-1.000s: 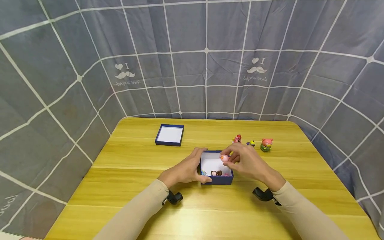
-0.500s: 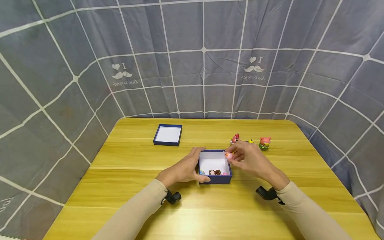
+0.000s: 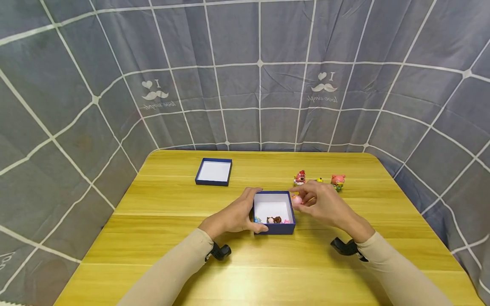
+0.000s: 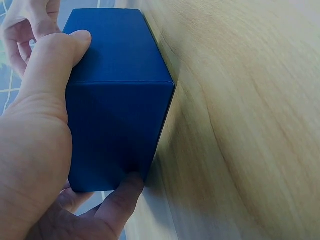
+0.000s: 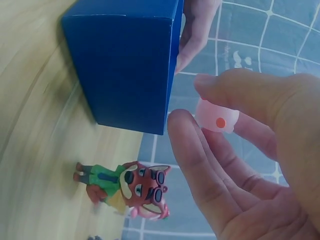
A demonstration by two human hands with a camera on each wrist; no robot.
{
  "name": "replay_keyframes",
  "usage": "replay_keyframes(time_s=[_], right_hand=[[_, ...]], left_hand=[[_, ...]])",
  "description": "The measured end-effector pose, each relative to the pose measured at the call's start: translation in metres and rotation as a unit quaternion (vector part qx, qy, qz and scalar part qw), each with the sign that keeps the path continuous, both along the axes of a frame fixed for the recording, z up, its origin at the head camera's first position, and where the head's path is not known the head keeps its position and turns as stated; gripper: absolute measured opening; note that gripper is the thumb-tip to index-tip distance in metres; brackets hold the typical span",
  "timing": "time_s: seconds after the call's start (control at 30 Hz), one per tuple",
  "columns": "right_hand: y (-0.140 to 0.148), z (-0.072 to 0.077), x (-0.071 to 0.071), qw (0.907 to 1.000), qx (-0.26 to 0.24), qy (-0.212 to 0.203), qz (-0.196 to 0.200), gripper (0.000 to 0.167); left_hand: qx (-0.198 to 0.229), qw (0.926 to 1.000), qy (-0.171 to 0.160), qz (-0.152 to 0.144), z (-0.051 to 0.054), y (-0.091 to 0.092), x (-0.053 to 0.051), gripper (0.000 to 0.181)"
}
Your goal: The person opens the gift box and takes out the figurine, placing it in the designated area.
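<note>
Tabletop (image 3: 252, 263), pink toy (image 3: 297, 199) outside box rim (image 3: 293, 214)

Pink toy (image 3: 297, 199) beside blue box (image 3: 282, 229)

From the head, looks forward and down, from the farthest place, over most of the bench (image 3: 160, 238) and up to the cloth (image 3: 237, 93) behind. From the left wrist, looks from very near, turned sideways, at front and left walls of the box (image 4: 117, 130). From the right wrist, looks also near and sideways, at front and right walls. Shares in all three box, bench and cloth.
</note>
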State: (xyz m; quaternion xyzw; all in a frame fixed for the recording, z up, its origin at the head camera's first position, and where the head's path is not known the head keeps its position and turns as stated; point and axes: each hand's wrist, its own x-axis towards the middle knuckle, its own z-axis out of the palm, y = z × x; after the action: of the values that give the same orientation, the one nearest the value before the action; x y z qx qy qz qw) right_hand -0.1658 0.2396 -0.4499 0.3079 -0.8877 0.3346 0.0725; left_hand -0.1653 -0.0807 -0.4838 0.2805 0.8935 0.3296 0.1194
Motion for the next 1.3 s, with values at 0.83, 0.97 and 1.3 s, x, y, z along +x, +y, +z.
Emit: replay_keyframes(time_s=[0.83, 0.97, 1.3], right_hand=[[0.03, 0.0, -0.004, 0.9985, 0.025, 0.032, -0.037, 0.034], [0.035, 0.001, -0.005, 0.9975, 0.041, 0.021, -0.053, 0.032], [0.049, -0.002, -0.008, 0.9947, 0.06, 0.039, -0.075, 0.033]], left_hand=[[-0.011, 0.9999, 0.01, 0.005, 0.001, 0.002, 0.0, 0.123], [-0.011, 0.9998, 0.012, 0.006, 0.001, 0.002, 0.0, 0.123], [-0.01, 0.9999, 0.012, 0.003, -0.001, 0.001, 0.0, 0.123]])
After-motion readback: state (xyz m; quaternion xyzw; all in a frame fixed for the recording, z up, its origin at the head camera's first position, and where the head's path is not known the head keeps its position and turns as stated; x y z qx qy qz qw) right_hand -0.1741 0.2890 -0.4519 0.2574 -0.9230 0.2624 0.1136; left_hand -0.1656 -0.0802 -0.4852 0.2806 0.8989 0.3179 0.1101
